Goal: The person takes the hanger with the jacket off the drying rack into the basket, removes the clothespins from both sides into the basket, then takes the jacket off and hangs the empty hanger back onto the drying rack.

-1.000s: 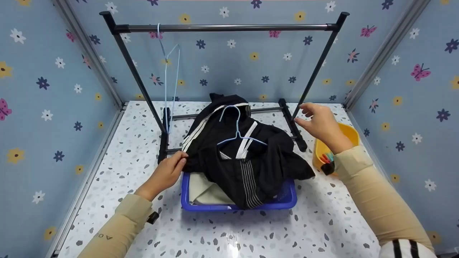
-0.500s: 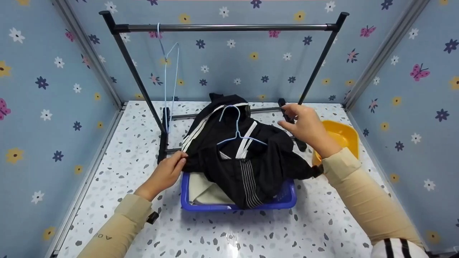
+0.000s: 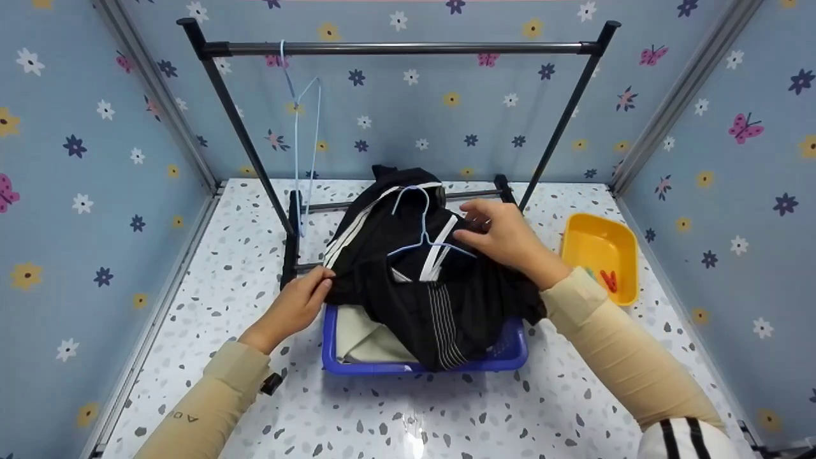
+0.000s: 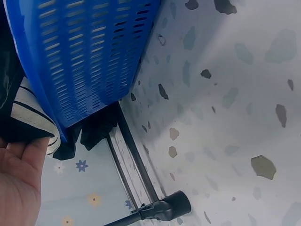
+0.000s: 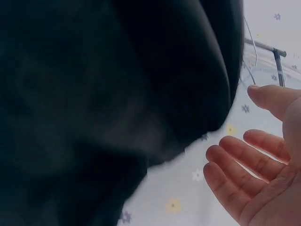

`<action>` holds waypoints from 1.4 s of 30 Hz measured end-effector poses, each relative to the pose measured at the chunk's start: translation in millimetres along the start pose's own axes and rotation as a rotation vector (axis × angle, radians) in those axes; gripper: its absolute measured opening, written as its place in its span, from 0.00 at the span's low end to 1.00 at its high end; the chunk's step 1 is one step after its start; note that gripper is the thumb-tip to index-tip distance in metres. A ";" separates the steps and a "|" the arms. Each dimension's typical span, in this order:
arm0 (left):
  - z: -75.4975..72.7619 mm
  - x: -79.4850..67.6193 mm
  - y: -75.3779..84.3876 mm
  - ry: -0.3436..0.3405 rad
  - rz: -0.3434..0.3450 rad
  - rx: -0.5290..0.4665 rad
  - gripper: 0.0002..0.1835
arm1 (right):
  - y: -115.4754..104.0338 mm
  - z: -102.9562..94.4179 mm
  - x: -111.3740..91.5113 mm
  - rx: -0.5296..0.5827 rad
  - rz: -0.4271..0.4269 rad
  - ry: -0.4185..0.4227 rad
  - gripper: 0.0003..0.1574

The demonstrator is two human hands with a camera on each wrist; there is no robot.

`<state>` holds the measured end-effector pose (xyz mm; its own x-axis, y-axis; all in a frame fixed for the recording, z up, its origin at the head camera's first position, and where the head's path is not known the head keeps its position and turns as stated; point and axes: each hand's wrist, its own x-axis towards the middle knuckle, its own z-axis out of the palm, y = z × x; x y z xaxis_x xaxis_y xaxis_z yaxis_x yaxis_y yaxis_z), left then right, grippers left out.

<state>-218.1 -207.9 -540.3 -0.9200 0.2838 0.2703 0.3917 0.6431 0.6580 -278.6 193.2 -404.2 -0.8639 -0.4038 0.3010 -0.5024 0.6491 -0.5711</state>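
A black jacket with white stripes [image 3: 472, 306] lies heaped over a blue basket [image 3: 503, 364]. A light blue wire hanger [image 3: 423, 238] sits at its neck opening, hook upward. At the left side, my left hand [image 3: 296, 309] pinches the jacket's edge between thumb and fingers; the left wrist view shows that hand [image 4: 21, 174] beside the slotted basket wall [image 4: 84, 61]. Over the jacket's right part hovers my right hand [image 3: 507, 236], thumb and fingers parted and holding nothing, close to the hanger. In the right wrist view its fingers [image 5: 235, 188] are loosely bent beside dark cloth [image 5: 164, 94].
A black clothes rack [image 3: 408, 49] stands behind, with another light blue hanger [image 3: 297, 102] on its bar at left. Pale cloth [image 3: 366, 338] lies in the basket. On the right is a yellow tray [image 3: 577, 239] with red clothes pegs [image 3: 609, 280]. Patterned walls enclose three sides.
My right hand has moved left, from above the yellow tray to over the jacket near the hanger. The left hand keeps its pinch in the same place.
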 end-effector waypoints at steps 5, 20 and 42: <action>-2.5 2.4 3.0 -0.008 0.001 -0.011 0.07 | -5.5 16.3 2.0 0.036 0.011 -0.058 0.28; -7.7 21.2 17.9 -0.086 0.048 -0.092 0.11 | -16.1 39.9 9.5 0.117 0.048 -0.145 0.26; -12.0 46.3 33.9 -0.048 0.225 -0.156 0.09 | -23.8 45.8 18.0 0.141 0.011 -0.168 0.17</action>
<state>-247.6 -181.5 -497.0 -0.8067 0.4433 0.3908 0.5762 0.4435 0.6865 -280.5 140.9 -420.2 -0.8451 -0.5070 0.1693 -0.4732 0.5623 -0.6782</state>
